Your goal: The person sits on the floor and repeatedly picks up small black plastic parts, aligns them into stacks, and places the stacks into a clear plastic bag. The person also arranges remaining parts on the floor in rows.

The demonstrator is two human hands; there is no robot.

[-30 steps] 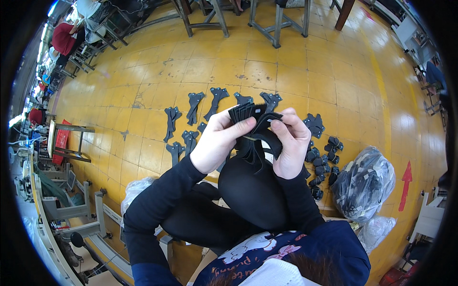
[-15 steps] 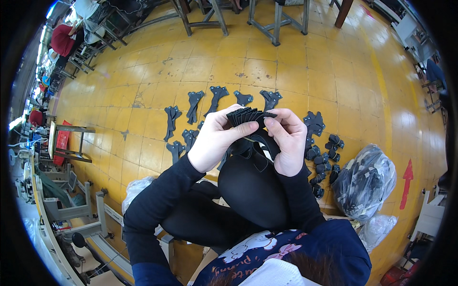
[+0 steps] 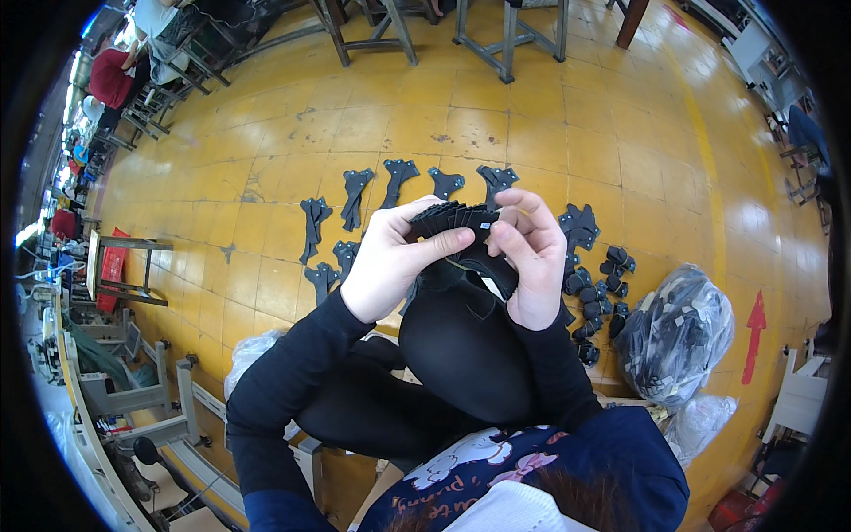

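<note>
My left hand [image 3: 394, 257] is closed around a fanned stack of thin black fabric pieces [image 3: 448, 219], its thumb pressed across the front. A small pale tag shows on the piece at the right end. Beside that end is my right hand [image 3: 532, 257], its fingers curled but parted, thumb and forefinger slightly apart. More black material with a pale strip [image 3: 490, 286] hangs below the stack, between the hands and above my knee; how it joins the stack is hidden.
Black cut pieces [image 3: 399, 177] lie in rows on the yellow tiled floor [image 3: 292, 133]. Small black bundles [image 3: 596, 301] sit to the right, near a filled clear plastic bag [image 3: 678, 332]. Stools [image 3: 510, 40] stand ahead, a metal frame [image 3: 168, 390] at left. A person in red [image 3: 111, 78] sits far left.
My right thumb and forefinger have come away from the stack's right end, the forefinger lifting. The tagged face of the end piece now shows. The left hand keeps its hold, shifted slightly left.
</note>
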